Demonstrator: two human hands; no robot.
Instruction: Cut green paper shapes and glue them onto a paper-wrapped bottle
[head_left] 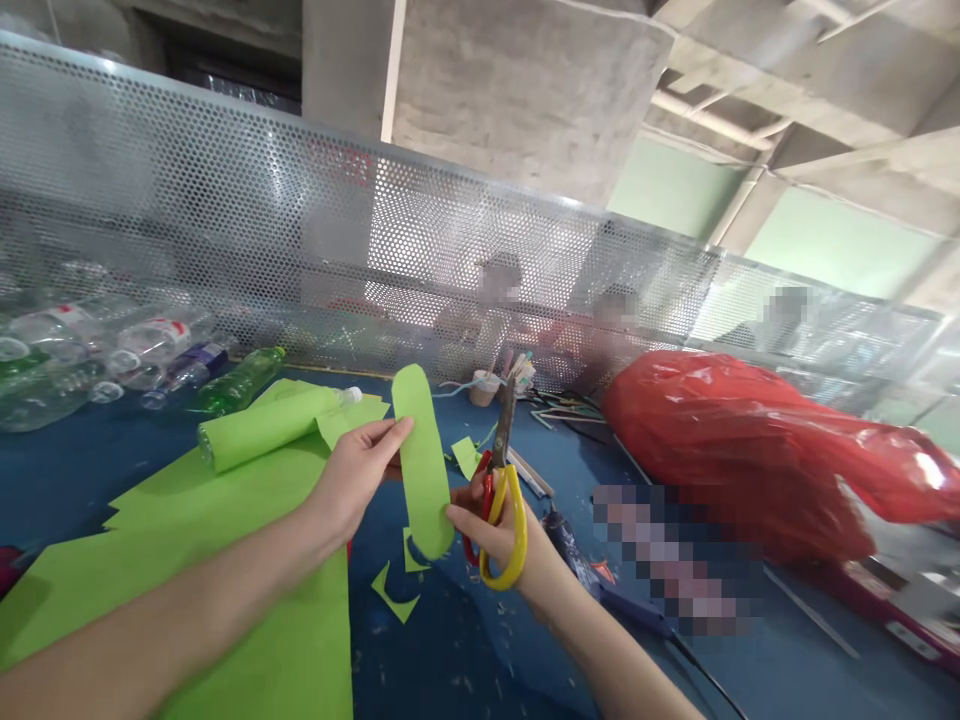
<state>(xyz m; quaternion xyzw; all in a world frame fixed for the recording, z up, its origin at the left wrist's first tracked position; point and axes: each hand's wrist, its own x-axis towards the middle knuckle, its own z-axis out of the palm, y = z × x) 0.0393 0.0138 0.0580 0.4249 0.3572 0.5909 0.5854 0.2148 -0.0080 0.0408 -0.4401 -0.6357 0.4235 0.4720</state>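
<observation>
Evidently, 2 hands (424,500), 1 green strip (424,460), scissors (501,490).

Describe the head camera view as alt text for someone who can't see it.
Two bare hands, left and right, hold a rounded green strip over a blue table; the right also holds scissors. Green sheets and plastic bottles lie left, a red bag right.
</observation>
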